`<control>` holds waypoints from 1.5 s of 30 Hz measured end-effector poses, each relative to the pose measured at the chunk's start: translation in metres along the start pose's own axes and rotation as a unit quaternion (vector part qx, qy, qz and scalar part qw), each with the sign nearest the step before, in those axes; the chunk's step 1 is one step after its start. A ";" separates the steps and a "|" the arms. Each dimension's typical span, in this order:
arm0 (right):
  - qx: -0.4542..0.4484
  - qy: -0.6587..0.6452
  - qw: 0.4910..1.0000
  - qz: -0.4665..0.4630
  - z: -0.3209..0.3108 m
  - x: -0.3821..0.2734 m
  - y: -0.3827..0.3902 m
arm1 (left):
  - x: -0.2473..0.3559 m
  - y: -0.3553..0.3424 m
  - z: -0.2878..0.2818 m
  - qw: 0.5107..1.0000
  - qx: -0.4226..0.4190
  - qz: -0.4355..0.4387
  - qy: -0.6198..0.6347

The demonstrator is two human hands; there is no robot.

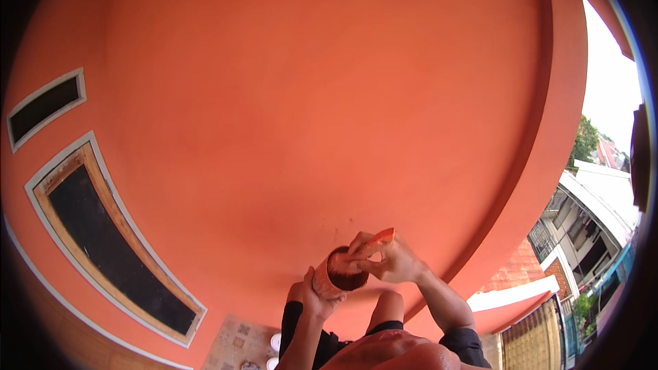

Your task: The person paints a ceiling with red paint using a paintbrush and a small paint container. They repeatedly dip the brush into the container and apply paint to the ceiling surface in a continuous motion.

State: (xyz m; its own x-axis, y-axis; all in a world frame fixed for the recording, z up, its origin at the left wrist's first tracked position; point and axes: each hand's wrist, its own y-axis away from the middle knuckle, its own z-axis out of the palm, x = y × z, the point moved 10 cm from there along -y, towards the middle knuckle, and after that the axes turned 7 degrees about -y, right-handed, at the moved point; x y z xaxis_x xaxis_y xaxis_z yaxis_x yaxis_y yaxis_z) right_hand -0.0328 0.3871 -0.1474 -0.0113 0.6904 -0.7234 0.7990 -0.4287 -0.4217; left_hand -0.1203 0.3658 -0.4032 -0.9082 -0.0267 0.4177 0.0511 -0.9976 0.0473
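Note:
Low in the middle of the head view, my left hand is wrapped round an orange-smeared paint can, its dark open mouth tilted toward the right. My right hand grips a paintbrush with a red-orange handle whose end points up and to the right. At the can's mouth are the brush's bristles, partly covered by my fingers; how deep they reach I cannot tell. Behind both hands rises a wide orange wall.
A wood-framed dark window and a smaller white-framed opening lie to the left. White round containers stand on the patterned tile floor below. A projecting orange wall edge curves down the right, with neighbouring houses beyond.

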 end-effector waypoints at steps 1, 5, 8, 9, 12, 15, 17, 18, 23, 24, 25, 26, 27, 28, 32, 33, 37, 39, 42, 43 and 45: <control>0.008 0.004 1.000 -0.012 0.000 0.000 0.001 | -0.004 0.001 -0.008 0.999 0.031 -0.011 0.014; 0.026 -0.007 0.999 0.028 -0.008 0.025 0.018 | -0.024 -0.004 -0.016 0.999 0.025 -0.009 0.030; 0.036 -0.032 0.998 0.033 -0.001 0.059 0.028 | -0.037 -0.018 -0.038 0.998 -0.005 -0.002 0.059; 0.037 -0.044 0.997 0.044 0.005 0.063 0.039 | -0.047 -0.007 -0.046 0.998 0.034 0.012 0.056; 0.039 -0.058 0.996 0.058 0.020 0.090 0.045 | -0.058 -0.012 -0.071 0.997 0.070 0.006 0.041; 0.020 -0.031 0.998 0.049 0.032 0.093 0.046 | -0.056 -0.011 -0.066 0.999 0.038 0.020 0.021; -0.015 0.012 1.000 0.019 0.039 0.081 0.044 | -0.054 -0.006 -0.054 0.999 0.037 0.029 0.016; -0.017 0.041 0.999 0.011 0.040 0.076 0.042 | -0.053 -0.006 -0.052 0.999 0.042 0.029 0.015; -0.053 0.208 0.977 0.017 0.054 0.079 0.035 | -0.045 -0.007 -0.036 0.997 -0.050 0.035 0.054; -0.046 0.191 0.980 -0.007 0.058 0.078 0.035 | -0.047 -0.008 -0.044 0.998 -0.022 0.031 0.045; -0.038 0.186 0.982 -0.018 0.058 0.076 0.034 | -0.046 -0.008 -0.047 0.999 0.002 0.030 0.037; -0.044 0.181 0.982 -0.019 0.063 0.081 0.034 | -0.048 -0.008 -0.056 0.999 0.028 0.024 0.024; -0.033 0.184 0.982 -0.037 0.064 0.078 0.034 | -0.048 -0.008 -0.056 0.999 0.037 0.021 0.021; -0.038 0.188 0.981 -0.042 0.067 0.080 0.035 | -0.050 -0.007 -0.058 0.999 0.050 0.013 0.015; -0.044 0.191 0.980 -0.043 0.071 0.081 0.035 | -0.046 -0.005 -0.051 0.997 0.072 0.012 -0.010; -0.048 0.192 0.979 -0.048 0.072 0.080 0.035 | -0.046 -0.006 -0.050 0.997 0.075 0.016 -0.007; -0.065 0.208 0.975 -0.037 0.070 0.080 0.034 | -0.046 -0.006 -0.050 0.996 0.083 0.014 -0.001; -0.060 0.193 0.978 -0.056 0.065 0.076 0.034 | -0.045 -0.007 -0.048 0.998 0.055 0.021 -0.007; -0.003 0.148 0.987 -0.066 0.046 0.073 0.036 | -0.047 -0.009 -0.054 0.998 0.054 0.023 0.003; 0.021 0.145 0.988 -0.039 0.039 0.079 0.037 | -0.046 -0.009 -0.051 0.999 0.026 0.021 0.010; 0.038 0.150 0.987 -0.041 0.033 0.079 0.040 | -0.051 -0.007 -0.051 1.000 0.015 0.015 0.022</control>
State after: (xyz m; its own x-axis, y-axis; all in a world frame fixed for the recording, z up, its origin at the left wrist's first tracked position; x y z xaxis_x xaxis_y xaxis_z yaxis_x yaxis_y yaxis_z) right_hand -0.0220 0.4051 -0.2395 0.1137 0.8606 -0.4964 0.7546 -0.3999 -0.5203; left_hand -0.0957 0.3709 -0.4713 -0.9231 -0.0602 0.3798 0.0906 -0.9939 0.0625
